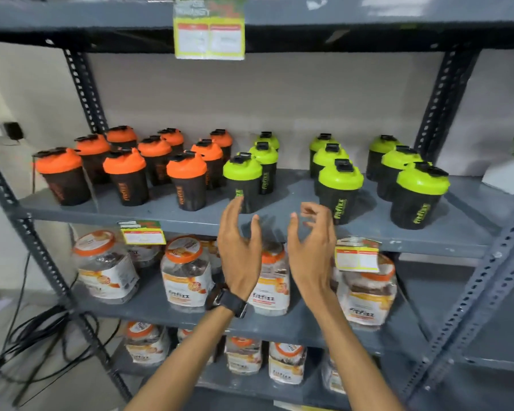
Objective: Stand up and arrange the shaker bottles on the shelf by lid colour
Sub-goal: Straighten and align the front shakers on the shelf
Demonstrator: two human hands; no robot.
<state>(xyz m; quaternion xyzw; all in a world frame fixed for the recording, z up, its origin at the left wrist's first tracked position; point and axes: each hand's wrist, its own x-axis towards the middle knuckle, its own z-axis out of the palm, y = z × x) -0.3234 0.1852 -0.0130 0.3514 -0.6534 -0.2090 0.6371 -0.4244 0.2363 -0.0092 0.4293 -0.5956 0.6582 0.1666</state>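
Black shaker bottles stand upright on the grey metal shelf [279,209]. Several with orange lids [186,169] fill the left half, in rows running front to back. Several with green lids [340,176] stand on the right half in three front-to-back rows. The nearest green-lidded bottle of the left row [242,185] is just beyond my left hand [239,250]. My left hand is open, fingers spread, in front of the shelf edge, holding nothing. My right hand [312,247] is beside it, fingers curled loosely apart, also holding nothing. A dark watch is on my left wrist.
Clear jars with orange lids [187,271] fill the two shelves below. Price tags [356,255] hang from the shelf edges, and a larger label [209,28] hangs from the shelf above. Perforated uprights [469,301] frame the rack. Black cables [36,336] lie on the floor at left.
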